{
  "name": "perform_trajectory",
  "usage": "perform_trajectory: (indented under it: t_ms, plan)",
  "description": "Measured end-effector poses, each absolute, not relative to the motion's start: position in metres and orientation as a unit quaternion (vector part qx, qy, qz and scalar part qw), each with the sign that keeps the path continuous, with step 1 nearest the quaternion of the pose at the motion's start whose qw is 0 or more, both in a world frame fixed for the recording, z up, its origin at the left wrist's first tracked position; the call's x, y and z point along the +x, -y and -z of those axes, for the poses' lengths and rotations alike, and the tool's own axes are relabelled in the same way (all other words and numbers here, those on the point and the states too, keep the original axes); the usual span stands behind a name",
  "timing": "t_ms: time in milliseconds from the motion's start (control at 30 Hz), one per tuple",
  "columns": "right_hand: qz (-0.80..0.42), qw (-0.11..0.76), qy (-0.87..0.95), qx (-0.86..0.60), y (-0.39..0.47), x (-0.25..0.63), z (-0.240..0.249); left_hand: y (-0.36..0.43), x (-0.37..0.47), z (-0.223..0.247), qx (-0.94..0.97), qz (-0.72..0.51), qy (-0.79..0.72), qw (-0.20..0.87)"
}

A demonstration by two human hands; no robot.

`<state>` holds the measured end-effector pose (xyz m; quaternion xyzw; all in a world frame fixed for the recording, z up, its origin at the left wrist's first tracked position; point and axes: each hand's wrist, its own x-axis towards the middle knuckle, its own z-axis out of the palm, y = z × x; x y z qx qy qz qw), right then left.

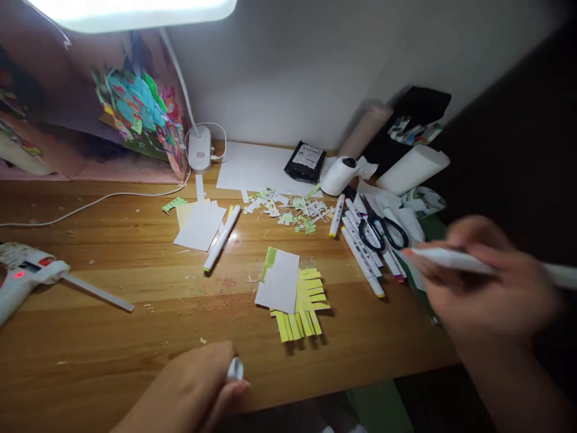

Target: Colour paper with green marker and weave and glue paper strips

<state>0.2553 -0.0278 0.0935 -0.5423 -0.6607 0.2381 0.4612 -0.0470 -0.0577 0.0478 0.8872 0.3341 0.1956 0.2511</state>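
One right hand [491,294] holds one marker [453,258] — the left hand [198,373], one cap [235,368].

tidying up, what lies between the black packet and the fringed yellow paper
Part of a white sheet, then green and white paper scraps, then wooden tabletop, in the head view.

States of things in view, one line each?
Left hand: closed on white piece
Right hand: gripping marker, blurred
Lamp: lit
Glue gun: lying down, red light on
Yellow paper: edges cut into strips
White card: overlapping yellow paper
Lime-ended marker: lying flat
Scissors: on markers, open or shut unclear
Paper scraps: scattered
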Motion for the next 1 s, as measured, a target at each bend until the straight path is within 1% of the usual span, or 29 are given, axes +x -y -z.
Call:
perform_trajectory:
  t_ms: [33, 67, 100, 133, 167, 200, 300, 433, 633, 833, 1000]
  plan:
    - [-0.301, 0.507, 0.600, -0.540, 0.014, 0.255, -0.085, 0.056, -0.042, -0.047, 0.898, -0.173, -0.328, 0.238]
    - [-0.379, 0.493, 0.579, -0.527, 0.000, 0.251, -0.073, 0.053, -0.034, -0.046, 0.915, -0.174, -0.295, 0.215]
    - [-0.443, 0.451, 0.589, -0.504, -0.014, 0.244, -0.059, 0.049, -0.022, -0.043, 0.931, -0.175, -0.266, 0.177]
    - [-0.476, 0.425, 0.603, -0.479, -0.025, 0.235, -0.044, 0.046, -0.010, -0.038, 0.941, -0.169, -0.256, 0.143]
    - [-0.494, 0.387, 0.626, -0.462, -0.034, 0.226, -0.030, 0.042, 0.002, -0.031, 0.945, -0.164, -0.260, 0.112]
    - [-0.505, 0.372, 0.636, -0.449, -0.041, 0.217, -0.018, 0.039, 0.012, -0.024, 0.941, -0.168, -0.281, 0.087]
    - [-0.528, 0.349, 0.644, -0.429, -0.048, 0.206, 0.005, 0.034, 0.026, -0.001, 0.931, -0.163, -0.321, 0.054]
    - [-0.516, 0.326, 0.665, -0.430, -0.044, 0.212, 0.010, 0.036, 0.022, 0.014, 0.930, -0.182, -0.317, 0.026]
    - [-0.456, 0.296, 0.722, -0.428, -0.041, 0.214, 0.012, 0.036, 0.024, 0.014, 0.929, -0.186, -0.320, 0.002]
    - [-0.441, 0.291, 0.716, -0.456, -0.040, 0.214, 0.014, 0.036, 0.025, 0.013, 0.928, -0.192, -0.318, 0.017]
    - [-0.435, 0.287, 0.732, -0.439, -0.040, 0.214, 0.014, 0.034, 0.024, 0.012, 0.928, -0.196, -0.316, 0.029]
